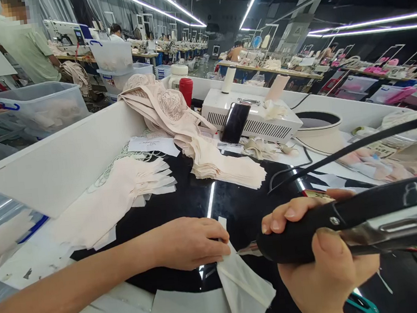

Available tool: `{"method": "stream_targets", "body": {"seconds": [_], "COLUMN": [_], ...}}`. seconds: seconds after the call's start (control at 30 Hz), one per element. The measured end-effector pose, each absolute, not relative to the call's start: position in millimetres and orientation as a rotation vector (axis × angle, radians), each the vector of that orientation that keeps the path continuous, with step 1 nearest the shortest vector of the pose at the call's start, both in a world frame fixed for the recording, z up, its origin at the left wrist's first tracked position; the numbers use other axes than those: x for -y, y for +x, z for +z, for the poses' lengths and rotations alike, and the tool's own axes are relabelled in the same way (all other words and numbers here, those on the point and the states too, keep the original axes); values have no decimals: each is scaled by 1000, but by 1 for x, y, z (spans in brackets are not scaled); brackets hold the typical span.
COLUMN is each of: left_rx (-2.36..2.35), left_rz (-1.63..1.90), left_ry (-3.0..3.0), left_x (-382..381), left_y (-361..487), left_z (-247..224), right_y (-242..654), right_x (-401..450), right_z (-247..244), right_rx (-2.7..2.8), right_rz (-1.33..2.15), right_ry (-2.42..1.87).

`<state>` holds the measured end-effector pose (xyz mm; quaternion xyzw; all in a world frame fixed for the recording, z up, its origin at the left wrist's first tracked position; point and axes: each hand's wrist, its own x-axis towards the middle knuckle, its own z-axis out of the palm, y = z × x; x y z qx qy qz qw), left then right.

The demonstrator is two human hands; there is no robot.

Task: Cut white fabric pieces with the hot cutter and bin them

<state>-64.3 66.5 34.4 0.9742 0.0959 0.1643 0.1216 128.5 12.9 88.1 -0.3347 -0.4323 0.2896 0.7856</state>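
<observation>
My left hand (199, 242) pinches the upper end of a cream fabric strip (246, 288) between thumb and fingers. The strip hangs down over the front edge of the glossy black tabletop (184, 204), its lower end widening out. My right hand (329, 263) is wrapped round a thick black hand-held tool (303, 233) with a metal lever along its side. A narrow metal tip (250, 249) on the tool points left at the strip, close to my left fingertips; whether it touches the cloth I cannot tell. A pale sheet (190, 312) lies under the strip.
Stacked cream fabric pieces (228, 164) lie ahead, with another fanned stack (111, 197) at the left. Behind stand a white vented box (249, 114), a phone (235, 122) and lace bra pieces (164, 101). A black cable (365, 146) arcs across the right side.
</observation>
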Motion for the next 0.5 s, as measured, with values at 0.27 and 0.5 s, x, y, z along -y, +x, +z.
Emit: {"method": "stream_targets", "body": {"seconds": [0.27, 0.5], "left_rx": [-302, -314], "left_rz": [455, 501], "left_ry": [2856, 2852], "left_x": [-65, -63], "left_y": [-63, -65], "left_z": [34, 35], "right_y": [124, 126], "right_x": [-18, -20], "right_z": [86, 88], "right_rx": [960, 967], "right_rz": [630, 633], "right_ry": [-707, -709]}}
